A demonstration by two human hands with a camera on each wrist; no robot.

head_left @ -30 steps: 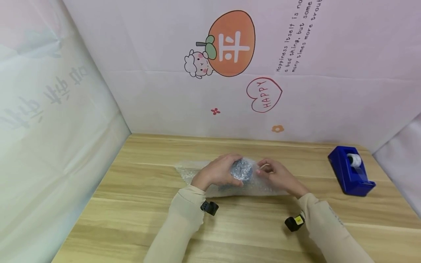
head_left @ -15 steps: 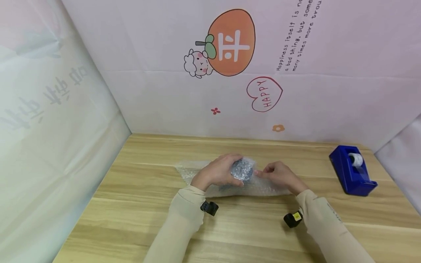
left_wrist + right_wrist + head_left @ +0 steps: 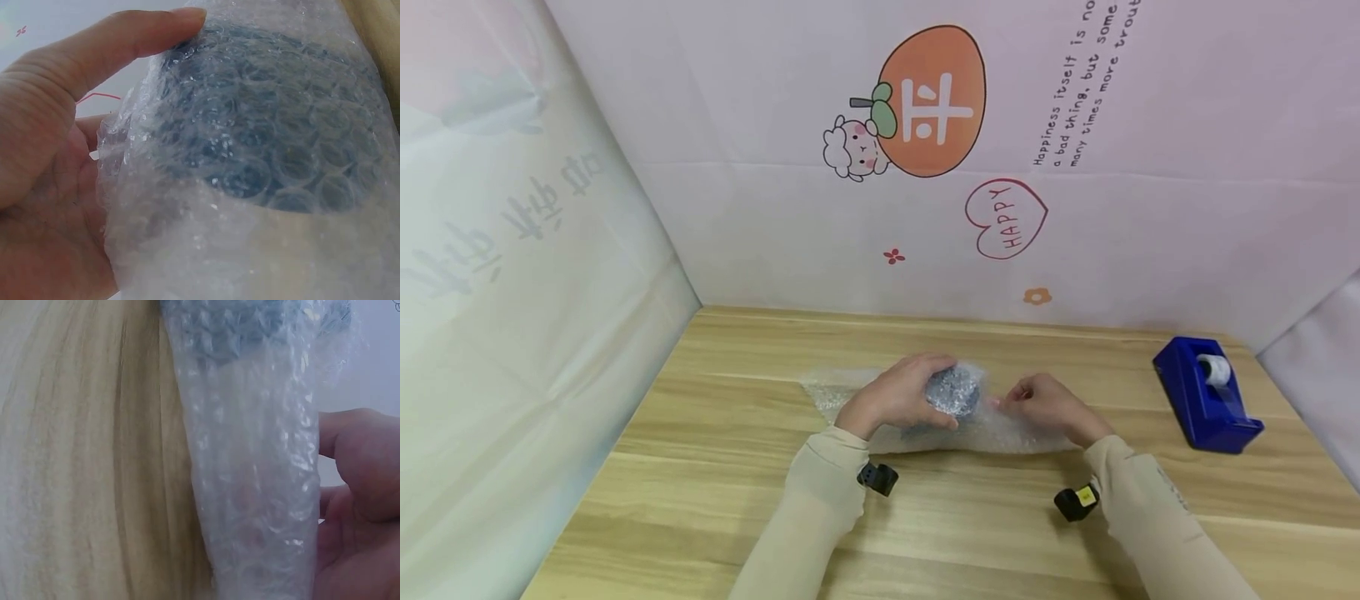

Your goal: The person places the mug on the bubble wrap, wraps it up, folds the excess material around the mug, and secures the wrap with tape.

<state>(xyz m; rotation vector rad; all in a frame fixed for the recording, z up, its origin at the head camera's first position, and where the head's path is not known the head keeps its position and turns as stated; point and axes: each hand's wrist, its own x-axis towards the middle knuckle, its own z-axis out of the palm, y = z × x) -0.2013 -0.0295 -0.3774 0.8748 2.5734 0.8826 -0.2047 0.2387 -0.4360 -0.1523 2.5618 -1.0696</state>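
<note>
A blue round object (image 3: 953,392), its kind obscured, is wrapped in clear bubble wrap (image 3: 1022,433) on the table. My left hand (image 3: 898,392) grips it from the left, with the thumb on the near side and the fingers on the far side. In the left wrist view, that thumb presses on the bubble wrap (image 3: 187,237) over the blue surface. On the right, my right hand (image 3: 1048,404) pinches the loose bubble wrap with curled fingers. Its fingertips are partly hidden behind the film in the right wrist view, where the bubble wrap (image 3: 256,475) hangs in a long strip.
A blue tape dispenser (image 3: 1206,396) with a roll of clear tape (image 3: 1213,369) stands on the right of the wooden table (image 3: 700,500). A printed white cloth (image 3: 775,233) rises behind the table's back edge. Cloth also hangs on both sides.
My right hand has moved from beside the top of the blue object slightly down and to the right, along the loose wrap. The left hand keeps its grip in the same place.
</note>
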